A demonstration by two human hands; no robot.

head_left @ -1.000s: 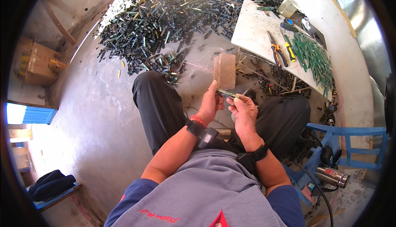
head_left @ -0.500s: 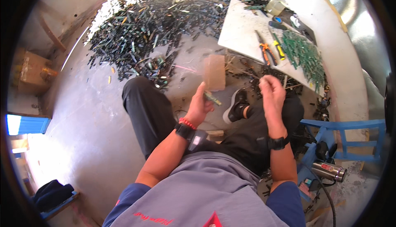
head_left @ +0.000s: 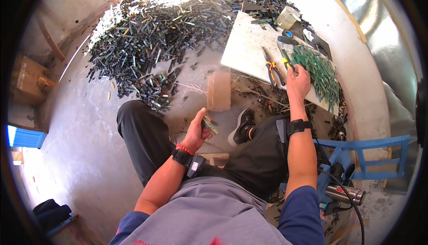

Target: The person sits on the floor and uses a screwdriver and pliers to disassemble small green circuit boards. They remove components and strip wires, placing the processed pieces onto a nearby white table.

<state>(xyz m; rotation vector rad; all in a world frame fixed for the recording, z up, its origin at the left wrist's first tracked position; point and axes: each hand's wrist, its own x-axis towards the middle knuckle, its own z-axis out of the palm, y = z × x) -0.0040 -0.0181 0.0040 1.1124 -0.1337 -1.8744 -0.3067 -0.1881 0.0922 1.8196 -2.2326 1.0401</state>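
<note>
My left hand (head_left: 195,131) is closed around a small green strip (head_left: 209,125), which looks like a narrow circuit board, above the space between my knees. My right hand (head_left: 298,84) reaches to the white board (head_left: 243,46), its fingers closed on the handle of a yellow-and-black screwdriver (head_left: 286,61). Just left of it lie orange-and-black pliers (head_left: 273,69). Beside my right hand spreads a heap of green strips (head_left: 318,69) on the board. A brown block (head_left: 219,91) stands on the floor in front of my left hand.
A large pile of dark strips (head_left: 151,44) covers the floor ahead. At the board's far end are a clear plastic cup (head_left: 288,18), a tape roll (head_left: 287,34) and a dark-handled tool (head_left: 287,40). A blue chair (head_left: 356,147) and a metal flask (head_left: 345,194) are at my right.
My right hand has moved forward from over my right knee to the screwdriver on the board. The left hand still holds the green strip. The whole view has shifted slightly.
</note>
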